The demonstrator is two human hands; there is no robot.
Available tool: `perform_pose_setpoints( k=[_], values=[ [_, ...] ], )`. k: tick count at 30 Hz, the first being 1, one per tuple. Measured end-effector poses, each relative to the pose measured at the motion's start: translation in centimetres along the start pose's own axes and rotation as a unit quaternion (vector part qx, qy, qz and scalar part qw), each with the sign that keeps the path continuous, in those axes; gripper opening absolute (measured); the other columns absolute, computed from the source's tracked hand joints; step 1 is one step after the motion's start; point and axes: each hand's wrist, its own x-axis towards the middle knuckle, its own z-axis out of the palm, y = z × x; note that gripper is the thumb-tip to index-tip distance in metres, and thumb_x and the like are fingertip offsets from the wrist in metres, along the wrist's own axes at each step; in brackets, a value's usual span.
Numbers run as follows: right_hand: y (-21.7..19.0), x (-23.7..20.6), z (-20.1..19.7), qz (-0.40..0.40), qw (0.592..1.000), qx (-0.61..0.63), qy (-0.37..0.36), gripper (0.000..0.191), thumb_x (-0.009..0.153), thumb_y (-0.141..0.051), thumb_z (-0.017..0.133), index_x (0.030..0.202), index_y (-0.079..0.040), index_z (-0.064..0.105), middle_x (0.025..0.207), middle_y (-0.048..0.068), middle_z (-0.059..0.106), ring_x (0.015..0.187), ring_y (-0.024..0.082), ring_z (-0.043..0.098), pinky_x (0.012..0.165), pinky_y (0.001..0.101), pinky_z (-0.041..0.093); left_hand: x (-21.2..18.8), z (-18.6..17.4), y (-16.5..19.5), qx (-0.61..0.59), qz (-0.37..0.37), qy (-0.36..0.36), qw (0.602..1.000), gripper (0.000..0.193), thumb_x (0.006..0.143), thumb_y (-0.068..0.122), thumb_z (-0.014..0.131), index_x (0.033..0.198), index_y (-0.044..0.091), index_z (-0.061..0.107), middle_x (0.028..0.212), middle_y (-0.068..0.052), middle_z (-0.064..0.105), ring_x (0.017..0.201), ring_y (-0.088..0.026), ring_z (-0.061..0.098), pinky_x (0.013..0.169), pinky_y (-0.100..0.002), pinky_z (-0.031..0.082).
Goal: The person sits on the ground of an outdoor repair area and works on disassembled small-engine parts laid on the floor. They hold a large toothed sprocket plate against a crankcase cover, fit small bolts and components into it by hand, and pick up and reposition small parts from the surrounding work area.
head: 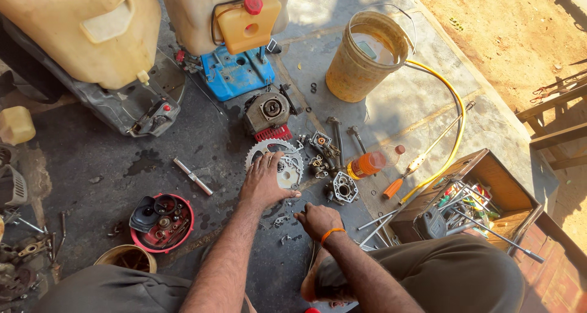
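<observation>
Flat, left hand [264,181] spread—covering toothed flywheel [278,160].

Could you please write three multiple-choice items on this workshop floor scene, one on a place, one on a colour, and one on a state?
1. Where does the left hand rest?
A. on the toothed metal disc
B. in the bucket
C. on the toolbox

2. What colour is the band on the right wrist?
A. green
B. orange
C. white

3. How does the small orange bottle lie?
A. upright
B. on its side
C. inside the red bowl

Answers: 1 A, the palm lies flat on the disc's edge; 2 B, it shows bright orange; 3 B, it lies along the floor.
</observation>
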Motion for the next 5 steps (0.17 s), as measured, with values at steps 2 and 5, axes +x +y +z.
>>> perform_pose_setpoints(
  k=[2, 5],
  values=[
    [-0.3, 0.3, -0.4, 0.0, 0.999, 0.018, 0.033, 0.045, 0.107, -0.05, 0.046, 0.115, -0.01, 0.067, 0.103, 0.017, 0.076, 0.101, 0.038, 0.072, 0.09, 0.0495, 0.055, -0.2, 0.1, 0.0, 0.003, 0.001, 0.0, 1.0, 0.139, 0.055, 0.078, 0.089, 0.16, 0.023, 0.016, 0.163, -0.017, 0.027, 0.154, -0.037, 0.021, 0.127, -0.051, 0.022],
    [-0.6, 1.6, -1.4, 0.06, 0.992, 0.095, 0.056, 0.041, 0.106, -0.044, 0.046, 0.122, -0.011, 0.063, 0.107, 0.017, 0.075, 0.103, 0.038, 0.072, 0.091, 0.0505, 0.055, -0.2, 0.0, -0.1, -0.002, 0.001, 0.001, 1.0, 0.137, 0.056, 0.076, 0.09, 0.159, 0.023, 0.016, 0.163, -0.016, 0.026, 0.154, -0.037, 0.022, 0.127, -0.05, 0.023]
  ],
)
